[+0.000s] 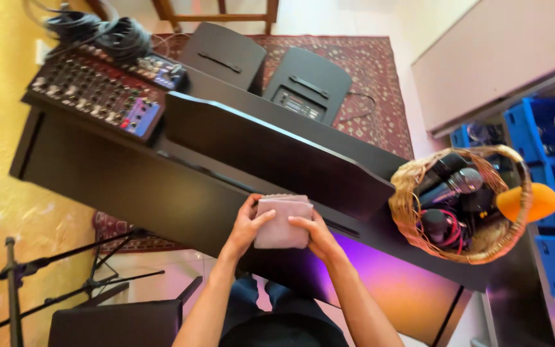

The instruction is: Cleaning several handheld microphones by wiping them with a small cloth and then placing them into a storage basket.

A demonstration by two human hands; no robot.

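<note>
Folded pinkish-mauve cloth [282,222] lies on the closed lid of the dark wooden digital piano [162,186], held at its sides by both hands. Left hand [246,225] and right hand [316,232] each pinch an edge between thumb and curled fingers. To the right stands a woven wicker basket [406,212] of microphones; behind, a black audio mixer [94,93].
</note>
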